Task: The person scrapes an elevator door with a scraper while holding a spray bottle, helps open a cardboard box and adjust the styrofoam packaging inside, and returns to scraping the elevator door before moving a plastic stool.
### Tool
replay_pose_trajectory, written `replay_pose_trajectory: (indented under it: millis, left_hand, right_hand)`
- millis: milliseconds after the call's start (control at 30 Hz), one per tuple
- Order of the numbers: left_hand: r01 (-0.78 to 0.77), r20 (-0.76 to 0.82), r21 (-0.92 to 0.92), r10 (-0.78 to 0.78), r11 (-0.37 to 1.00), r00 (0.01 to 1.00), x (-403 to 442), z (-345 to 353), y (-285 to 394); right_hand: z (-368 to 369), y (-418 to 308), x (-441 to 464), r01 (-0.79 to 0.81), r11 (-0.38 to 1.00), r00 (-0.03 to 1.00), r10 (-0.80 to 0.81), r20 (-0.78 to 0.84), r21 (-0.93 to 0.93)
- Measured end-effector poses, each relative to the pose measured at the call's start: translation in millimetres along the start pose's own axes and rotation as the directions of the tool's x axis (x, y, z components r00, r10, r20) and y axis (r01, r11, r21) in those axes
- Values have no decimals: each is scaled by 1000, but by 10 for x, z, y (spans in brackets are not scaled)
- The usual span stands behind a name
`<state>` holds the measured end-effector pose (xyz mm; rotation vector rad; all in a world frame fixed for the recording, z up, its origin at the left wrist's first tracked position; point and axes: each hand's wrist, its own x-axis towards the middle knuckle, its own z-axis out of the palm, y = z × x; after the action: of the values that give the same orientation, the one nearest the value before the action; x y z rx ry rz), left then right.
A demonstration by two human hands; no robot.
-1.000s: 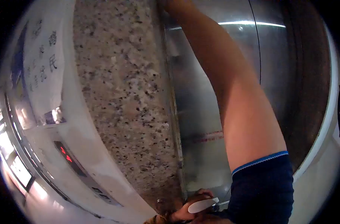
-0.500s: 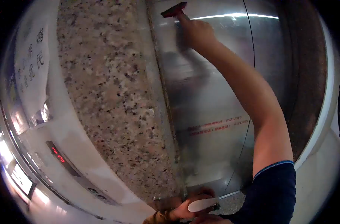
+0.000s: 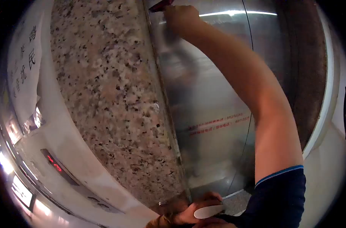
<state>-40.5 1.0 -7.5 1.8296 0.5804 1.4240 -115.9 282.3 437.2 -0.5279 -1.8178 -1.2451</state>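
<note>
My right hand [image 3: 182, 19] is up at the top of the brushed-metal elevator door [image 3: 214, 95], closed round the handle of a small dark-red squeegee [image 3: 160, 5]. The squeegee's head lies by the door's left edge, partly cut off by the top of the view. Low in the view, my left hand [image 3: 186, 213] is closed around a thing with a smooth white oval top [image 3: 209, 211]. The rest of that thing is hidden, so its kind cannot be told. Red printed characters [image 3: 218, 123] run across the lower part of the door.
Speckled granite trim [image 3: 108, 95] borders the door on the left. Beyond it are a call panel [image 3: 60, 167] with a red display and a paper sheet [image 3: 26, 68] with black handwriting. A dark door frame [image 3: 313, 76] and pale wall [image 3: 329, 167] stand at right.
My right hand and the squeegee have moved left and slightly up, to the door's left edge. My left hand stays low with the white-topped thing. The view has shifted a little.
</note>
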Motion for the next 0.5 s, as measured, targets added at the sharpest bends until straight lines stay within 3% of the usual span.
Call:
replay_pose_trajectory:
  millis: [33,100,233,400,500]
  left_hand:
    - [5,2,-7,-5,1000,1000,-25,-20,-1]
    - [9,7,-14,-9,1000,1000,-48,-30,-15]
    - [25,-18,-6,-25,1000,1000,-11,123,-25]
    - [16,-21,-70,-17,997,1000,142,334,78]
    - [37,22,36,-37,999,999,195,454,62]
  right_hand:
    - [-119,-57,-28,-4,1000,1000,4,2,0]
    - [-398,-98,-72,-5,998,957,23,289,-63]
    - [-528,-28,143,28,984,970,16,241,-178]
    - [-611,155,-31,-177,958,971,132,201,225]
    - [-649,222,-283,-122,984,964,86,252,131]
